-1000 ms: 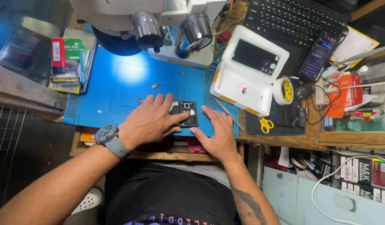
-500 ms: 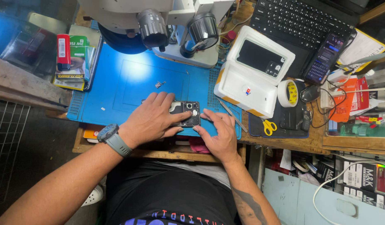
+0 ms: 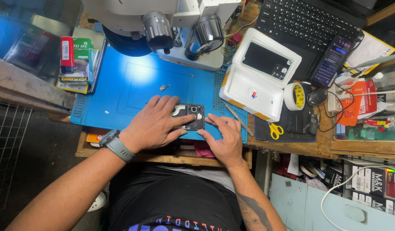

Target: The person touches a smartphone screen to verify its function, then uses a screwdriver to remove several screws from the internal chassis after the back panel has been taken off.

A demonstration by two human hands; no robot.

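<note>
At the far left of the head view a stack of small cartons (image 3: 79, 64) with a red box on top lies just beside the blue work mat (image 3: 133, 85), which covers the middle of the wooden bench (image 3: 360, 147). The person's left hand (image 3: 156, 124), a grey watch (image 3: 116, 145) on its wrist, lies palm down on the near edge of the mat, fingers spread and only slightly curled, covering the left part of an opened phone (image 3: 189, 116) and pressing it flat; it grips from above rather than closing around it. The phone lies flat on the mat near its front edge, its back off, dark insides and camera cluster facing up, between the two hands. Above it on the mat sits a tiny metal part (image 3: 164, 87), and beyond that the base and eyepieces of a microscope (image 3: 180, 30). The right hand (image 3: 223, 137) rests just right of the phone, fingers bent, its fingertips (image 3: 210, 121) touching the phone's right and lower edge; it holds nothing else. A pair of thin tweezers (image 3: 236, 117) lies on the mat beside this hand. Further right stand a white foam box (image 3: 259, 72) with a dark screen in its lid, a roll of tape (image 3: 295, 96), yellow-handled scissors (image 3: 274, 130), a laptop keyboard (image 3: 308, 25) and a lit phone (image 3: 332, 60) lying on it.
</note>
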